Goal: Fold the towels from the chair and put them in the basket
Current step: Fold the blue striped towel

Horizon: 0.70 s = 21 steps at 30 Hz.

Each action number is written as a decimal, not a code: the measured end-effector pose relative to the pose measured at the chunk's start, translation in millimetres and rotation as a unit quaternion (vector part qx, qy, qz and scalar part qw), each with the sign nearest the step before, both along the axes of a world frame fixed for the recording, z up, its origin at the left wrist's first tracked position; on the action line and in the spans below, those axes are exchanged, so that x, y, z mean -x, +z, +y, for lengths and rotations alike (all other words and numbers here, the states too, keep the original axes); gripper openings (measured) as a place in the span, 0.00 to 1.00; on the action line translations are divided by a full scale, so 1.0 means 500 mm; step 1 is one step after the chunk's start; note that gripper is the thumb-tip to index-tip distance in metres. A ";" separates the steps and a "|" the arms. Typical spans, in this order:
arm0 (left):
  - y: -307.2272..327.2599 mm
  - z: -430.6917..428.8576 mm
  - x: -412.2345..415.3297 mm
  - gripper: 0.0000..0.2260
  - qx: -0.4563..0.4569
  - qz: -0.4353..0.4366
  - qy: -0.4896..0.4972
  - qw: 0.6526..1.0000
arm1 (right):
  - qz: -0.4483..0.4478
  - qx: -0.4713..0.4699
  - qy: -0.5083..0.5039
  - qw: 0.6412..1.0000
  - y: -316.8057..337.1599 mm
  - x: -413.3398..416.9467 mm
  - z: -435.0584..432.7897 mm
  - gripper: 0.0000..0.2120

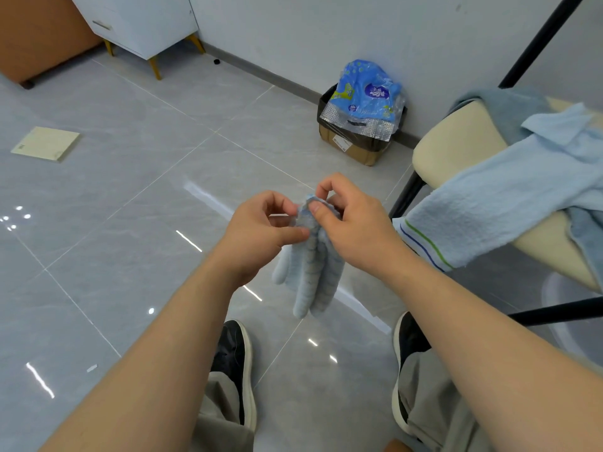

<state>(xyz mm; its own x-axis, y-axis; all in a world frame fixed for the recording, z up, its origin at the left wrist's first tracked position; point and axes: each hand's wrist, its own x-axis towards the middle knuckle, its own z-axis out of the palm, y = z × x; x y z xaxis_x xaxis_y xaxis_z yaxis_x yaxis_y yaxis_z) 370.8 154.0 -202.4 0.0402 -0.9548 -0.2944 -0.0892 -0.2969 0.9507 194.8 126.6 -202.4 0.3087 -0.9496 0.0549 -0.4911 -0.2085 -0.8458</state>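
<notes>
A small pale blue striped towel (310,275) hangs bunched in front of me, above the floor between my shoes. My left hand (261,233) pinches its upper edge from the left, and my right hand (352,223) pinches the same top edge from the right. On the cream chair (456,145) at the right lies a long light blue towel (509,203) with striped end hanging over the seat front. A darker grey-blue towel (509,109) lies behind it. No basket is in view.
A cardboard box (352,145) with a blue plastic pack (365,96) on top stands by the wall. A flat pale green board (45,143) lies on the tiled floor at left. A white cabinet (140,24) stands at the far left corner.
</notes>
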 end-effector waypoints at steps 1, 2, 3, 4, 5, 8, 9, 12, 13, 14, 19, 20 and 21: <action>-0.005 0.000 0.002 0.13 0.011 -0.032 -0.003 0.999 | -0.007 0.007 0.001 1.000 0.004 0.000 0.000 0.03; -0.008 0.000 0.004 0.13 0.023 -0.061 -0.008 0.998 | -0.014 0.014 0.000 1.000 0.007 0.000 0.001 0.03; -0.011 0.001 0.008 0.13 0.035 -0.077 -0.012 0.996 | -0.020 0.020 -0.002 1.000 0.009 0.000 0.000 0.04; -0.011 0.002 0.011 0.13 0.045 -0.082 -0.013 0.996 | -0.023 0.025 -0.004 0.999 0.011 0.001 0.000 0.04; -0.011 0.003 0.014 0.12 0.053 -0.084 -0.017 0.995 | -0.024 0.029 -0.005 0.999 0.012 0.001 -0.001 0.04; -0.013 0.005 0.024 0.06 0.077 -0.149 -0.037 0.985 | -0.027 0.042 -0.011 0.999 0.013 0.006 -0.003 0.04; -0.015 0.005 0.027 0.04 0.081 -0.183 -0.046 0.979 | -0.030 0.045 -0.013 0.998 0.013 0.007 -0.004 0.04; -0.024 0.005 0.034 0.06 0.089 -0.281 -0.082 0.952 | -0.038 0.051 -0.021 0.998 0.014 0.011 -0.006 0.04; -0.027 0.005 0.036 0.06 0.098 -0.312 -0.105 0.939 | -0.040 0.052 -0.024 0.998 0.014 0.012 -0.009 0.04; -0.030 0.004 0.036 0.06 0.107 -0.343 -0.133 0.924 | -0.043 0.054 -0.028 0.997 0.015 0.014 -0.012 0.04; -0.046 -0.006 0.031 0.13 0.115 -0.446 -0.191 0.867 | -0.045 0.062 -0.072 0.994 0.012 0.042 -0.043 0.05; -0.046 -0.006 0.031 0.14 0.121 -0.454 -0.191 0.862 | -0.046 0.062 -0.083 0.994 0.009 0.051 -0.049 0.05; -0.044 -0.005 0.033 0.17 0.132 -0.460 -0.191 0.857 | -0.051 0.060 -0.097 0.992 0.005 0.060 -0.056 0.05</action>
<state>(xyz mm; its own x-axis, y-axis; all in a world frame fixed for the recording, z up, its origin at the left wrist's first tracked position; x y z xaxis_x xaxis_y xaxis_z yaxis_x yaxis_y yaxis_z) 354.4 151.3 -224.1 -0.1914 -0.9785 -0.0767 -0.8796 0.1363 0.4557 164.9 98.7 -199.6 0.1083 -0.9752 0.1928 -0.4447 -0.2210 -0.8680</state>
